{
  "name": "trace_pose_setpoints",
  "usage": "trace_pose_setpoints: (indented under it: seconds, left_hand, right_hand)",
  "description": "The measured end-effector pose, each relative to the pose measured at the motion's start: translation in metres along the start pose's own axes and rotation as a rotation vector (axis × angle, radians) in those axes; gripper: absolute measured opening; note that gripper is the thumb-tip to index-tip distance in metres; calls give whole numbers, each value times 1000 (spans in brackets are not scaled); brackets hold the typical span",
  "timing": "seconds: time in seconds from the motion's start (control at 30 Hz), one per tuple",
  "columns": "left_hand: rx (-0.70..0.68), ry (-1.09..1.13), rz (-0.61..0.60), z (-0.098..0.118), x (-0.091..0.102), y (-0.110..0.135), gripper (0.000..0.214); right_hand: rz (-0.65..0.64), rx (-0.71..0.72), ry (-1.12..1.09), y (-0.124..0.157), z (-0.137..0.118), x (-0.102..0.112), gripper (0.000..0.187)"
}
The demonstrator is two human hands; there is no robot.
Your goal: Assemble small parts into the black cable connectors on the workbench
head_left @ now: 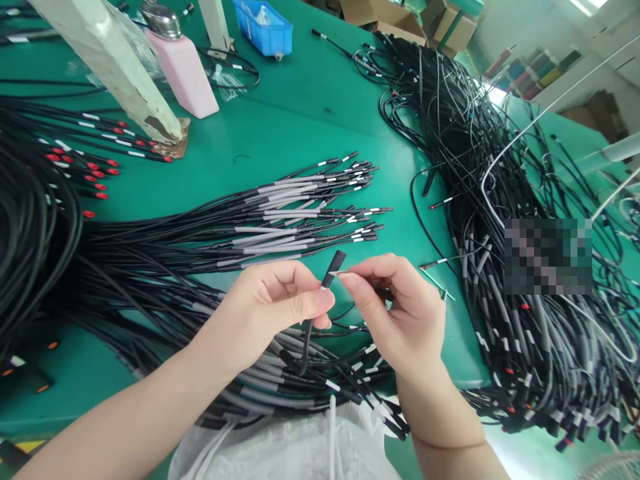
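My left hand [290,297] is closed, thumb and fingers pinching a black cable [307,337] just below its wider black end [334,265]. A bit of white shows on the cable at my thumb tip. My right hand [405,307] is closed in a pinch on a small, thin, whitish piece [338,273], whose pointed tip touches or nearly touches the cable end. The kind of piece is too small to tell. Below and behind my hands lie bundled black cables [270,380] with grey ribbed sleeves and white labels. More sleeved cables [280,213] fan out beyond them.
A large heap of black cables [465,133] runs down the right of the green table [310,120]. Red-tipped cables [95,167] and a coil lie left. A pink bottle [185,73], a whitish post [120,73] and a blue bin [265,30] stand farther back.
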State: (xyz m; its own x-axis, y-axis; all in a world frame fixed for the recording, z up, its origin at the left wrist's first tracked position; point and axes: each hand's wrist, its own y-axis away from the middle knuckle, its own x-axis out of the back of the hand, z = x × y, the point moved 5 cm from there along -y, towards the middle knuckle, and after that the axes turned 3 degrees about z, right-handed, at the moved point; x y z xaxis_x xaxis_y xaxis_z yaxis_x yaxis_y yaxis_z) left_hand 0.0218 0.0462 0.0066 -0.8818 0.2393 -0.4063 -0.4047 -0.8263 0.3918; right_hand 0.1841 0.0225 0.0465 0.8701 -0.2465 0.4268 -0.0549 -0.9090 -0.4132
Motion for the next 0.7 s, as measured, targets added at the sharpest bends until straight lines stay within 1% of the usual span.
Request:
trace_pose_setpoints:
  seconds: [0.23, 0.33, 0.43, 0.6, 0.63, 0.7]
  left_hand:
    - [-25, -40, 21, 2, 1, -1, 24]
    - [-26, -52, 36, 3, 2, -1, 21]
    - [-29, -56, 37, 4, 1, 0, 23]
    - [-28, -58, 26, 3, 1, 0, 22]
    - [-26, -58, 27, 2, 1, 0, 22]
    - [-23, -57, 31, 2, 1, 0, 24]
  right_hand:
    - [-39, 53, 60, -1, -5, -1, 13]
    - [-76, 59, 46, 0, -6, -2, 13]
    - [-70, 65, 27, 0, -5, -2, 13]
    - [-187, 36, -32, 0, -5, -6, 13]
    - [-182, 22, -42, -1, -5, -6, 13]
    - [-110, -6, -45, -1, -3, -2, 13]
